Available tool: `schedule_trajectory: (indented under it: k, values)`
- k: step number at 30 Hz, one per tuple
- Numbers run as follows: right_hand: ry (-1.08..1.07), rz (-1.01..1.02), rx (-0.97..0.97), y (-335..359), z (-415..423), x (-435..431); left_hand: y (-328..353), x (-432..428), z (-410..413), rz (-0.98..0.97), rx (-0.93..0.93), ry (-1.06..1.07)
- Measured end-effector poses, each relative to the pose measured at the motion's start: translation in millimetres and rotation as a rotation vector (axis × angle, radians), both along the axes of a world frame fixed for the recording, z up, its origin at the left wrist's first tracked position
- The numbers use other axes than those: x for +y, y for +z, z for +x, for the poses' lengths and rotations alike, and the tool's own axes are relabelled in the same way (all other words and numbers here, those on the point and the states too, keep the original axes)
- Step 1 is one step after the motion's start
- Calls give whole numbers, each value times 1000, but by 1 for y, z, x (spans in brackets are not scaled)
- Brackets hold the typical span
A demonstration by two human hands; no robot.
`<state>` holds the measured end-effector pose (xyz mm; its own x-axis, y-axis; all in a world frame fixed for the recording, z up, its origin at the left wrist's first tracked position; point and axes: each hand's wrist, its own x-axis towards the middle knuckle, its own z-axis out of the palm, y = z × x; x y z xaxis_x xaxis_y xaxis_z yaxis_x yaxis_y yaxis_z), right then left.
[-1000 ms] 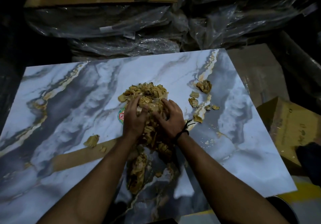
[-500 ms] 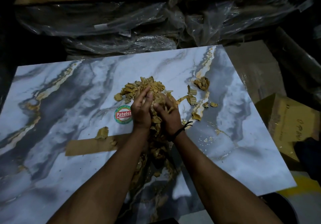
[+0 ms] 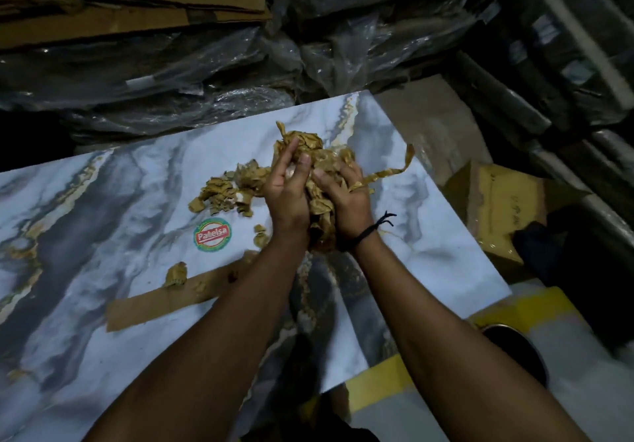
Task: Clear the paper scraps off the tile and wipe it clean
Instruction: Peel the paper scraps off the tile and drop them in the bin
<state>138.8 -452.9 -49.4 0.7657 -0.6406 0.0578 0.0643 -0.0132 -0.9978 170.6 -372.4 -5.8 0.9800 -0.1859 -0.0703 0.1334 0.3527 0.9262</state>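
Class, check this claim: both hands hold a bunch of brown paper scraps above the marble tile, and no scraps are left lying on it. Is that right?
Not quite. The left hand and right hand do hold the bunch of paper scraps above the tile, but a pile of scraps and a long strip lie on it, as the head view shows.

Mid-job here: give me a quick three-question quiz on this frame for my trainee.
1. True or false: the left hand and right hand together hold one wad of scraps.
2. The round sticker on the tile lies: A) left of the hands B) right of them C) under the wad.
3. Which wrist wears the black cord?
Key: 1 true; 2 A; 3 right.
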Motion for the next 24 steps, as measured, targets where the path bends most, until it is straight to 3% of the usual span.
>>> schedule_trajectory:
  k: [7, 13, 24]
  values:
    - [-119, 157, -140, 40, -61, -49, 38, -59, -53, -65, -13, -167]
    - [-371, 131, -156, 58, -165, -107, 51, -128, -142, -66, -13, -349]
    - [-675, 132, -75, 7, -401, -206, 16, -242, -365, -21, 36, -665]
